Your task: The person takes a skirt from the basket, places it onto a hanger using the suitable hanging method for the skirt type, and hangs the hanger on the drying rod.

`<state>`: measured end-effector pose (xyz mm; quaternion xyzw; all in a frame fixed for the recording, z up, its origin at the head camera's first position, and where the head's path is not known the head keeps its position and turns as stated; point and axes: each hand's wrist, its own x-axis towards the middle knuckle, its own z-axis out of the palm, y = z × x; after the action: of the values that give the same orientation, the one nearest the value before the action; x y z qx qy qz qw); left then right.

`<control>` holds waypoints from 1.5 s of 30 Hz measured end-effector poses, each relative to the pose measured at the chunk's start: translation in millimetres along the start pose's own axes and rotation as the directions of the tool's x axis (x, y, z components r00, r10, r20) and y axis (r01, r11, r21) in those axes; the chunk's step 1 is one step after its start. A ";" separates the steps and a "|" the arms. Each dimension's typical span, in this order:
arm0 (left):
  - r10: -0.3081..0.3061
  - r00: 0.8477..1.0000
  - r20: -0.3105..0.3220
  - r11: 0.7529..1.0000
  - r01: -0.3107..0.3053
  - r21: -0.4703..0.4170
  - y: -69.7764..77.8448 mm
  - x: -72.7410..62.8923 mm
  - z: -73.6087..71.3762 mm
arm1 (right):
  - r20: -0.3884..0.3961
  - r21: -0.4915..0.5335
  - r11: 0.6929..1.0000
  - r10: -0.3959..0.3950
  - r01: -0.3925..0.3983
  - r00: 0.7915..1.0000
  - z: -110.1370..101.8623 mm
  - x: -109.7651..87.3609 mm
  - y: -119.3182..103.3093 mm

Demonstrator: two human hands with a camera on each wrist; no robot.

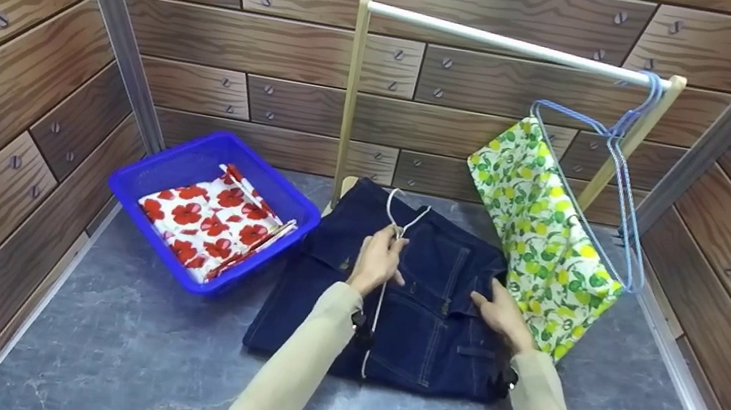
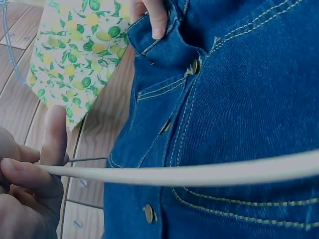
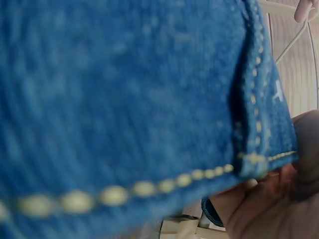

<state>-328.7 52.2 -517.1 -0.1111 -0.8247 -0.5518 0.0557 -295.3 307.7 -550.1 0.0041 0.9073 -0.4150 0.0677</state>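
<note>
A dark blue denim jacket with brass buttons and pale stitching lies folded on the grey floor. My left hand pinches a white hanger just under its hook, above the middle of the jacket. In the left wrist view the hanger's pale bar crosses in front of the buttoned front. At the jacket's right side, my right hand grips a stitched edge of the denim. The right wrist view shows this hand at the corner of the cloth, its fingers partly hidden beneath.
To the left stands a blue basket holding red-flowered white cloth. Behind the jacket, a wooden rack with a metal rail carries blue hangers at its right end. Lemon-print cloth hangs there, close beside my right hand.
</note>
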 end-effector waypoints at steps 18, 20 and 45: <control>0.068 0.998 0.006 0.996 -0.068 0.057 7.9 1.0 -1.9 | 0.035 0.095 0.993 -0.073 0.069 0.997 1.9 1.9 -0.5; 0.074 0.997 -0.001 0.994 -0.073 0.079 10.1 1.4 -3.5 | 0.039 0.105 0.991 -0.091 0.087 0.995 1.8 2.2 -0.2; 0.169 0.983 -0.072 0.966 -0.150 0.211 80.5 7.5 -50.7 | 0.130 0.253 0.960 0.090 -0.121 0.987 17.1 2.3 1.8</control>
<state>-317.8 35.8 -423.7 -0.1459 -0.8621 -0.4621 0.1481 -295.4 295.9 -562.8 0.0371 0.8380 -0.5255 0.1419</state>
